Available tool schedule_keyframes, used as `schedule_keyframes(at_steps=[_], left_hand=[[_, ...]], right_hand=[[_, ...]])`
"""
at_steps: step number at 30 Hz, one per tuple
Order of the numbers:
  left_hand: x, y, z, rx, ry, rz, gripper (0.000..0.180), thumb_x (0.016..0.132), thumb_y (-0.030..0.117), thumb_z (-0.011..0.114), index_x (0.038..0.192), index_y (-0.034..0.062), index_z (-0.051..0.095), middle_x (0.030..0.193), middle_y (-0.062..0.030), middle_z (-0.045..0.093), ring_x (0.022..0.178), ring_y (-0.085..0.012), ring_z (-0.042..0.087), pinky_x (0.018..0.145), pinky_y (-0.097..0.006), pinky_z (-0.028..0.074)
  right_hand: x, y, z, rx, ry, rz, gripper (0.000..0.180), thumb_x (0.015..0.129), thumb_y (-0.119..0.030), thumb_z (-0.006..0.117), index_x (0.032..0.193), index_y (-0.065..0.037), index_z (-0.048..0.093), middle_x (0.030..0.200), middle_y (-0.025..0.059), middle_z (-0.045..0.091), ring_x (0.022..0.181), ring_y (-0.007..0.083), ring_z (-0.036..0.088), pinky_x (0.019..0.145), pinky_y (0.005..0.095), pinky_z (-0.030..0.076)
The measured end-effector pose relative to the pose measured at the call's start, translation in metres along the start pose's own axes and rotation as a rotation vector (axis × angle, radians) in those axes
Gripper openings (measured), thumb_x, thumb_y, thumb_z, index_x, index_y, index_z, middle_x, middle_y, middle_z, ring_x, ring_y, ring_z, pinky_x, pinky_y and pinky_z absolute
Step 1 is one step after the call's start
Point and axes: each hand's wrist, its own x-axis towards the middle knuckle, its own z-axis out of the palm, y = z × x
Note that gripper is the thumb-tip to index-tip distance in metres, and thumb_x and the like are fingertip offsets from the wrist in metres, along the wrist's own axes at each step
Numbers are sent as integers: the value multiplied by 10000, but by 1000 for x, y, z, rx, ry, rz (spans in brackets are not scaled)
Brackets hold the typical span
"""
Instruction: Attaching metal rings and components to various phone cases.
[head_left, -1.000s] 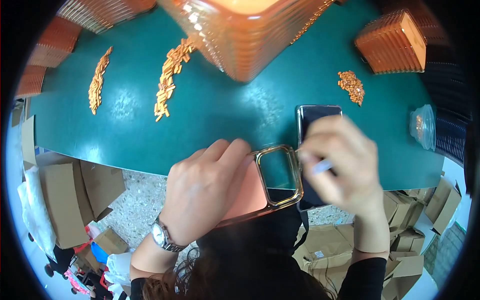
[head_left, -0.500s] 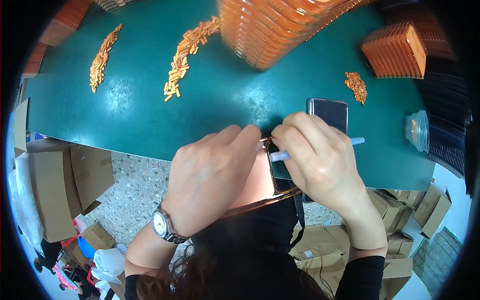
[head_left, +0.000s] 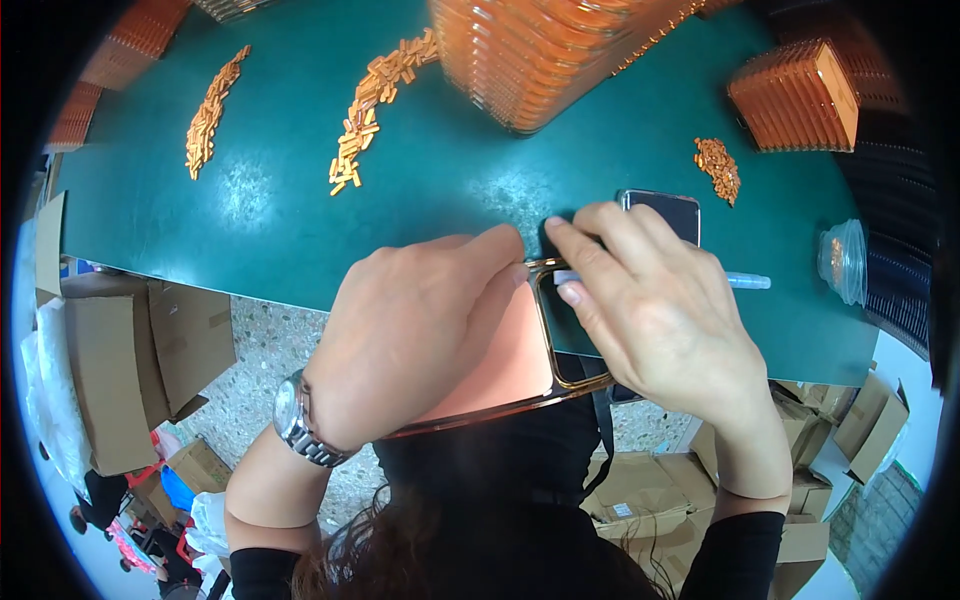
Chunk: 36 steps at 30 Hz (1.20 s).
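My left hand (head_left: 410,320) is closed on a phone case (head_left: 515,350) with a gold rim, a salmon-pink back and a large camera opening. Its thumb and fingertips pinch the rim beside that opening. Over the opening is my right hand (head_left: 670,300), thumb and index finger parted. A slim pale-blue pen-like stick (head_left: 748,281) runs under this hand, its whitish end showing by the thumb and its other end sticking out to the right. The palm hides the middle of the stick. Just beyond the right hand lies a dark-screened phone (head_left: 672,212), partly covered by the fingers.
On the green table (head_left: 270,220) stands a tall stack of orange cases (head_left: 540,60), with a smaller stack (head_left: 795,98) at the right. Small orange pieces lie in a long row (head_left: 360,125), another row (head_left: 207,115) and a pile (head_left: 717,172). A clear plastic tub (head_left: 842,262) sits near the right edge.
My right hand's thumb and index finger have spread apart and the hand has shifted slightly right with the stick. My left hand and wrist have moved a little left, showing more of the pink back.
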Motion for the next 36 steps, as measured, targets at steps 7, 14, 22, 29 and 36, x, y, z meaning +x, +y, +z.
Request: schedule_keyframes(at_steps=[7, 14, 22, 29, 36], left_hand=[[0, 1, 3, 27, 35, -17, 127, 1036, 180, 632, 1000, 59, 636, 850, -165, 676, 770, -409, 656, 637, -468, 495], [-6, 4, 0, 15, 85, -2, 71, 1025, 113, 639, 1051, 47, 645, 872, -172, 676, 769, -389, 675, 660, -435, 519], [-13, 1, -47, -654, -354, 8, 451, 1039, 202, 717, 1433, 25, 586, 1241, -107, 722, 1153, -215, 699, 990, -359, 569], [-10, 41, -71, -707, -418, -151, 877, 970, 447, 712, 1596, -60, 367, 1482, -166, 558, 1333, -243, 549, 1144, -390, 422], [-4, 117, -109, -125, 138, 231, 985, 826, 459, 824, 1565, -62, 432, 1469, -172, 572, 1316, -239, 565, 1135, -405, 425]], right_hand=[[5, 2, 5, -216, 2, -120, 237, 868, -119, 779, 1069, 2, 743, 986, 55, 638, 892, 232, 611, 686, 357, 551], [4, -1, 10, -163, 145, -92, 219, 830, -107, 808, 1024, -31, 739, 961, 47, 636, 887, 230, 620, 654, 352, 515], [-18, 22, -3, -190, 665, -354, 392, 734, -164, 884, 1103, -79, 782, 1046, 50, 659, 751, 218, 590, 619, 335, 482], [-27, 69, -21, -230, 959, -326, 521, 821, -89, 825, 1325, -100, 692, 1092, 86, 671, 726, 230, 591, 588, 353, 481], [-81, 191, 3, -312, 919, 277, 354, 977, -74, 701, 1326, -29, 660, 1115, 161, 685, 1007, 344, 676, 823, 432, 569]])
